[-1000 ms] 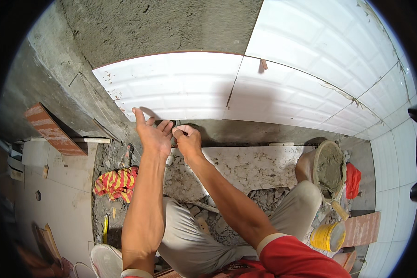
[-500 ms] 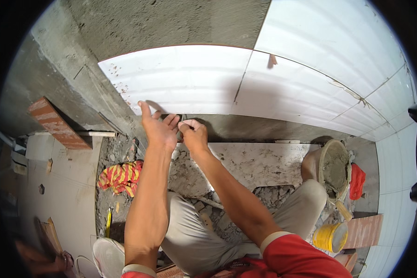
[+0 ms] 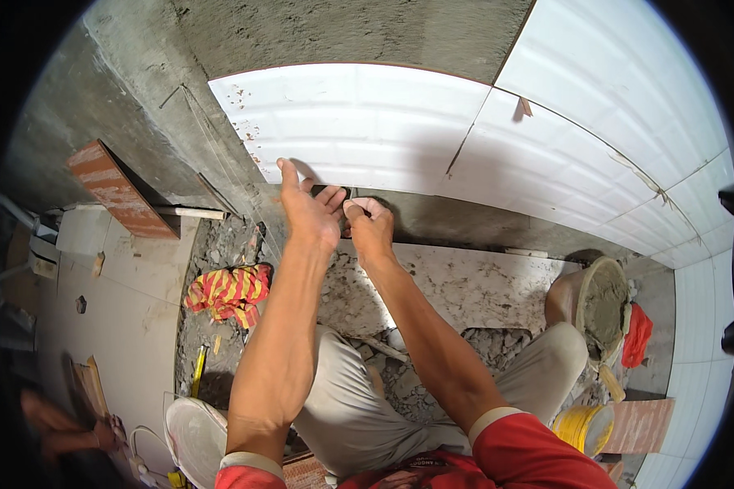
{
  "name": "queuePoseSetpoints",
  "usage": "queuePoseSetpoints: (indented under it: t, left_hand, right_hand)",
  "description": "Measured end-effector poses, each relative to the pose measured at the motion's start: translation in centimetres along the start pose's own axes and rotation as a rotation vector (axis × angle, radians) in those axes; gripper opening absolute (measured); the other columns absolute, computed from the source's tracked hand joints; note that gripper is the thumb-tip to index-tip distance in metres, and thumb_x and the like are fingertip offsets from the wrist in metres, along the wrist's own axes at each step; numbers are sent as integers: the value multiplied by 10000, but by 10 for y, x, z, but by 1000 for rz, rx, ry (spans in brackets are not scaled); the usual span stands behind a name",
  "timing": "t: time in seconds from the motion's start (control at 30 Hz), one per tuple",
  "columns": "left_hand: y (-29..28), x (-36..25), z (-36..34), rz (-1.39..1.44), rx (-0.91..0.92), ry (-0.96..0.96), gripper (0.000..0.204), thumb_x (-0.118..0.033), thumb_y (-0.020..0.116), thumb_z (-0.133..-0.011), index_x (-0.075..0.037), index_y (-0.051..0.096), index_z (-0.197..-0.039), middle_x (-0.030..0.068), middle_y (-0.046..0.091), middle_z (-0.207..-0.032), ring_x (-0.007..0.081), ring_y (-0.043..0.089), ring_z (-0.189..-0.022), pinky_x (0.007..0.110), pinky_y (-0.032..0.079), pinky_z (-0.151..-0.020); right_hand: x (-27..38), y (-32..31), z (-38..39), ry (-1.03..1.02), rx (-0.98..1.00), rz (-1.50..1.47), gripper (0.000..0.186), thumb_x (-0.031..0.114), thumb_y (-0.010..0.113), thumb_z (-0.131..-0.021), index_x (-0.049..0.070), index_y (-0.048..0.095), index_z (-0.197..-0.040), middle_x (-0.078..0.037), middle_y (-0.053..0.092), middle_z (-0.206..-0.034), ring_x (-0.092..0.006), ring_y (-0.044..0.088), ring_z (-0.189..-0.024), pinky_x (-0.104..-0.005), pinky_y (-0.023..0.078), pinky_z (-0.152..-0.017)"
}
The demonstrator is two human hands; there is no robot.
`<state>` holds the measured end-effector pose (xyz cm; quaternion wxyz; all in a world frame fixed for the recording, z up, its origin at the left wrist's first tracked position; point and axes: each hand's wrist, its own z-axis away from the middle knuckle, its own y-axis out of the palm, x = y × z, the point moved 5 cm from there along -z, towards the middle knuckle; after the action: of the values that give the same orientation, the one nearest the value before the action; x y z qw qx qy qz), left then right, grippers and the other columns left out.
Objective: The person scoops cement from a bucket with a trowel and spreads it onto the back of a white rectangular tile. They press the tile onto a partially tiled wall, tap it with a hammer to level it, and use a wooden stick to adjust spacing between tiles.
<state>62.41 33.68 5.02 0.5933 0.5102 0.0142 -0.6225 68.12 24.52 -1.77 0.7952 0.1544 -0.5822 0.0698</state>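
Note:
My left hand and my right hand meet at the bottom edge of a large white wall tile. The left hand's fingers press flat against the tile's lower rim, thumb up. My right hand is pinched on a small dark thing at that same edge; what it is I cannot tell. Below the tile runs a bare grey mortar strip. A small reddish spacer sticks in the joint between this tile and the white tile to its right.
A bucket of grey mortar stands at the right by a red cloth. A yellow tub is lower right. A red-and-yellow striped rag lies on rubble at the left. Brown tiles lean at far left. Another person's hand shows lower left.
The view has shifted so the tile and both hands sit further right. Both hands stay together at the tile's lower edge, with the left hand's fingers now flatter against it.

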Motion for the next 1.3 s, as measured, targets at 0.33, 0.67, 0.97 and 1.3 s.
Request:
queuePoseSetpoints:
  t: [0.33, 0.67, 0.97, 1.3]
  left_hand:
    - [-20, 18, -29, -172, -21, -32, 438, -339, 582, -1001, -26, 529, -1303, 184, 602, -1234, 306, 572, -1143, 490, 393, -1074]
    - [-19, 35, -44, -509, 156, 13, 75, -34, 605, -939, -6, 675, -944, 75, 629, -727, 173, 545, -526, 328, 425, -444]
    - [-18, 37, -57, -509, 14, 3, 120, 3, 652, -901, 26, 714, -1002, 101, 670, -812, 188, 583, -622, 326, 477, -508]
    - [-41, 37, -99, -667, 240, -18, 130, -190, 591, -999, -113, 694, -1016, -17, 626, -899, 120, 544, -825, 290, 447, -779]
  right_hand:
    - [4, 2, 4, -26, 1, -41, 229, 140, 687, -923, -61, 701, -1033, -54, 649, -764, -111, 548, -640, -293, 450, -567]
    - [-1, -3, -6, -189, -13, 98, 134, 78, 621, -937, -41, 676, -905, -53, 608, -682, -112, 529, -592, -288, 428, -529]
    - [-1, -6, -9, -34, 58, 19, 141, 38, 616, -891, -60, 688, -964, -67, 637, -781, -126, 582, -677, -279, 492, -602]
    - [8, -36, 3, -102, 106, 27, 246, 143, 747, -861, -62, 713, -993, -115, 703, -756, -158, 665, -643, -317, 550, -570]
